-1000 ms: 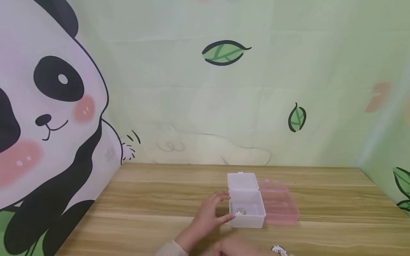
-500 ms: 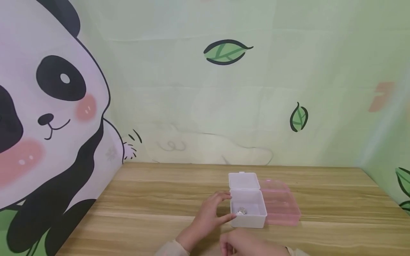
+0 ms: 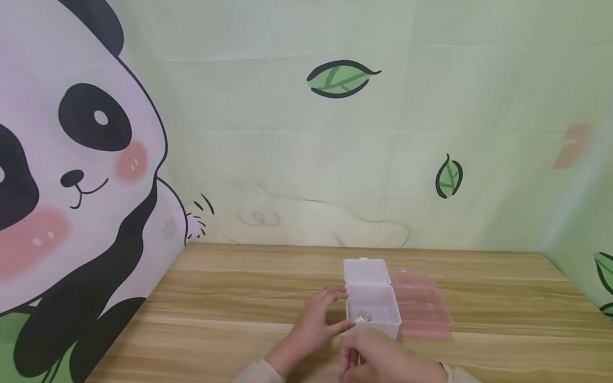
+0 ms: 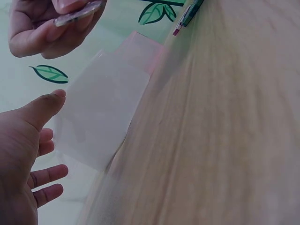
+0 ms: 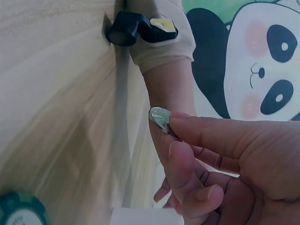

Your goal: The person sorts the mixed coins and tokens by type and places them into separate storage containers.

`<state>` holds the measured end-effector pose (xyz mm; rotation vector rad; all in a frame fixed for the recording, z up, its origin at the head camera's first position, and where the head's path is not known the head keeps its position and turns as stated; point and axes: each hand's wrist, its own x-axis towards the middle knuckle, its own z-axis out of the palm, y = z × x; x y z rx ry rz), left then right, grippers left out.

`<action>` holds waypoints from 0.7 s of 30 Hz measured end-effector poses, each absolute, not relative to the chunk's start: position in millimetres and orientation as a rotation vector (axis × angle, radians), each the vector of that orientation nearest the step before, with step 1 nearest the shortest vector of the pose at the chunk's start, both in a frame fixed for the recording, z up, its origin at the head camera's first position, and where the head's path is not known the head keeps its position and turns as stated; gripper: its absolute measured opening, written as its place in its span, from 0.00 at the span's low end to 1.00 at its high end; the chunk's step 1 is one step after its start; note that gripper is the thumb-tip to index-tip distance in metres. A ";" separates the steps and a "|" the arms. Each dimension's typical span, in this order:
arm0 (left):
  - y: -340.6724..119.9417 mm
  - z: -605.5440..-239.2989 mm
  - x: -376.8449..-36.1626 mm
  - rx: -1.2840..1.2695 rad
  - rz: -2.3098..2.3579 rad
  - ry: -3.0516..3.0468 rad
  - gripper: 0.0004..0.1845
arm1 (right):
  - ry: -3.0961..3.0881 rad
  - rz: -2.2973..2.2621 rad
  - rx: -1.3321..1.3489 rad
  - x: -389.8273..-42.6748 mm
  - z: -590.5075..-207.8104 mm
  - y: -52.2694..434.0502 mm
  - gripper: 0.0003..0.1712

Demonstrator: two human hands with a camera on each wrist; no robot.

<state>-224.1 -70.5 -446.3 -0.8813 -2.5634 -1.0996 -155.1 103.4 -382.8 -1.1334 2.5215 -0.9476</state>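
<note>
- A box of white, translucent plastic is seen on the wood-grained tabletop; its hinged lid is thrown back on the far side.
- Small, shiny, silver-coloured round pieces are contained in the box, gathered towards the near left part of its floor; their exact number cannot be told.
- The left hand is placed at the left side of the box. Its grip is wide: thumb and fingers are spread, the thumb being laid at the near left corner and the fingertips at the far left.
- A thin, round, silver-coloured disc is pinched between thumb and fingers of the right hand. The grip is narrow; the disc is held by its edge, clear of the tabletop, on the near side of the box.
- A box of pink, translucent plastic is positioned just beside the white one, on its right.
- A green-and-white round chip is partly shown at the corner of the right wrist view.
- A black device is worn over the beige left sleeve.
- The scene is backed by a pale green sheet printed with leaves and a panda.
</note>
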 end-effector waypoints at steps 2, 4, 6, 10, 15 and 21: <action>-70.6 -446.2 -223.9 -0.886 -1.097 -2.557 0.27 | 2.537 -0.959 -1.123 -157.0 -381.8 106.5 0.08; -70.8 -445.7 -223.6 -0.892 -1.099 -2.556 0.27 | 2.554 -0.960 -1.104 -159.6 -380.8 109.4 0.08; -70.9 -444.6 -223.0 -0.893 -1.089 -2.564 0.27 | 2.561 -0.967 -1.066 -162.6 -379.4 111.8 0.08; -71.4 -443.2 -222.8 -0.891 -1.066 -2.576 0.26 | 2.567 -0.997 -1.025 -170.3 -375.0 116.8 0.09; -71.2 -444.2 -224.0 -0.899 -1.087 -2.570 0.26 | 2.528 -1.091 -0.933 -181.1 -366.8 125.4 0.08; -71.0 -446.5 -224.2 -0.892 -1.128 -2.582 0.27 | 2.554 -1.117 -0.898 -193.6 -358.1 134.2 0.09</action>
